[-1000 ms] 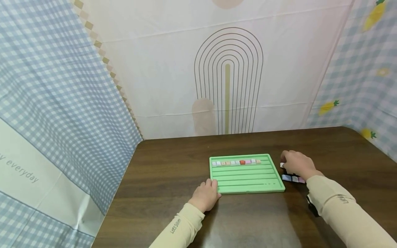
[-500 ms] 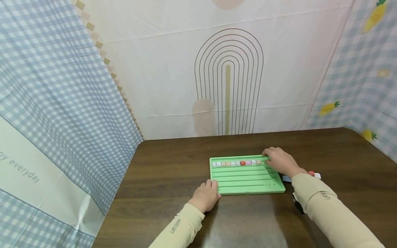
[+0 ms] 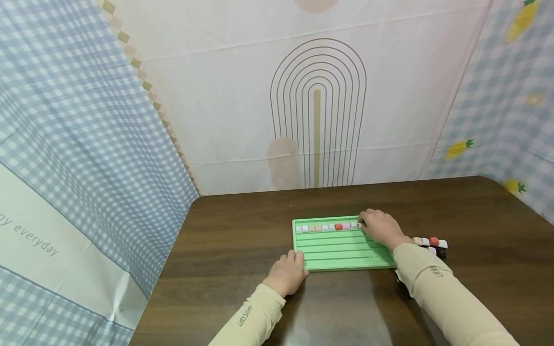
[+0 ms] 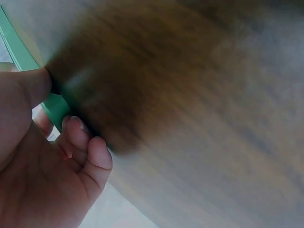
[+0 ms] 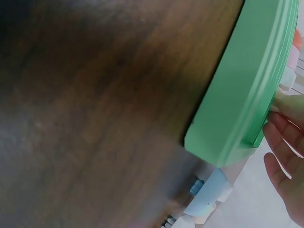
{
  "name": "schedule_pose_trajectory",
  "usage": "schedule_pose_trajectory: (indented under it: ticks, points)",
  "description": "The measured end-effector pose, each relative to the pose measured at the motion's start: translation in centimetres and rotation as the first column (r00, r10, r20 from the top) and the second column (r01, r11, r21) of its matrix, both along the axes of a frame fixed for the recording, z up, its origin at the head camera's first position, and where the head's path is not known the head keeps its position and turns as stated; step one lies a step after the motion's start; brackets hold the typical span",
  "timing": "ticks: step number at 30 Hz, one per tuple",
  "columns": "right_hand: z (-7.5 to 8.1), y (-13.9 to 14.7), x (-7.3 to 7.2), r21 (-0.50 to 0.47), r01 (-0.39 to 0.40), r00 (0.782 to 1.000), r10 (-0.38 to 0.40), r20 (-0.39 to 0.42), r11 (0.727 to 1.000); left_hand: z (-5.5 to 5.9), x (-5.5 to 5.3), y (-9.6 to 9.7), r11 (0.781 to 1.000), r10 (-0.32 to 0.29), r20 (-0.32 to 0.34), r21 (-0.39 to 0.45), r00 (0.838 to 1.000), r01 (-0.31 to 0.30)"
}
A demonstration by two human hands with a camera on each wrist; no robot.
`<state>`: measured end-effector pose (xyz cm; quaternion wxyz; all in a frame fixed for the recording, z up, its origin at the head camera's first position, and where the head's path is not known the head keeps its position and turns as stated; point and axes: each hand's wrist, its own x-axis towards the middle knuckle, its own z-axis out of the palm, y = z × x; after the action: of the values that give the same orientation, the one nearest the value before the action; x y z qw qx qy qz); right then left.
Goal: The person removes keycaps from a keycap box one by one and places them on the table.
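Note:
A pale green grooved tray (image 3: 337, 264) lies on the table, with a row of small keycaps (image 3: 325, 228) along its top groove, white, tan, pink and one red. My left hand (image 3: 287, 274) grips the tray's near left corner; in the left wrist view the thumb and curled fingers wrap the green edge (image 4: 57, 109). Over the right end of the row is my right hand (image 3: 382, 228), thumb and forefinger pinched together on a keycap mostly hidden by the fingers. In the right wrist view the fingertips sit just inside the tray's rim (image 5: 237, 95), beside a white keycap (image 5: 288, 77).
Right of the tray, several loose keycaps (image 3: 434, 241) lie in a cluster, partly hidden behind the right wrist. A light blue keycap (image 5: 209, 192) shows there in the right wrist view. Patterned cloth (image 3: 225, 105) hangs behind the dark wooden table (image 3: 242, 230).
My right hand has moved left from the loose keycaps onto the tray, reaching the right end of the row. The left hand and the tray have stayed in place.

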<state>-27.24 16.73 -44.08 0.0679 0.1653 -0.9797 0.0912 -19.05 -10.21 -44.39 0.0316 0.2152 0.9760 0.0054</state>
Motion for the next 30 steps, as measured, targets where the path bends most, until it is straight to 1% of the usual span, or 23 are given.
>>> schedule_pose_trajectory:
  ticks: [5, 12, 15, 18, 24, 27, 30]
  points:
    - [0.2, 0.0, 0.1, -0.007, 0.004, 1.0, -0.004, -0.005, 1.0, 0.0, 0.0, 0.0, 1.0, -0.002, -0.008, -0.003, 1.0, 0.002]
    - [0.3, -0.1, 0.2, 0.047, -0.005, 0.998, 0.008, -0.06, 0.999, -0.2, 0.0, 0.0, 1.0, 0.007, 0.017, 0.014, 1.0, -0.007]
    - [0.5, 0.1, 0.3, 0.031, 0.006, 0.998, -0.004, -0.067, 0.999, 0.0, 0.0, 0.0, 1.0, 0.011, 0.028, 0.01, 1.0, -0.011]
    - [1.1, 0.7, 0.5, 0.015, 0.019, 0.998, -0.018, -0.063, 1.0, -0.1, 0.0, 0.1, 1.0, 0.012, 0.028, 0.003, 1.0, -0.012]
    - [2.1, 3.2, 0.9, -0.014, 0.089, 0.995, -0.089, -0.034, 0.996, -0.1, 0.0, -0.1, 1.0, 0.008, 0.019, 0.001, 1.0, -0.008]
    - [2.2, 4.6, 1.1, -0.022, 0.131, 0.991, -0.131, -0.012, 0.991, 0.1, 0.1, -0.1, 1.0, 0.009, 0.024, 0.01, 1.0, -0.009]
    - [1.9, 6.1, 1.3, -0.018, 0.17, 0.985, -0.169, 0.03, 0.985, 0.1, 0.1, 0.0, 1.0, 0.007, 0.023, 0.012, 1.0, -0.007]
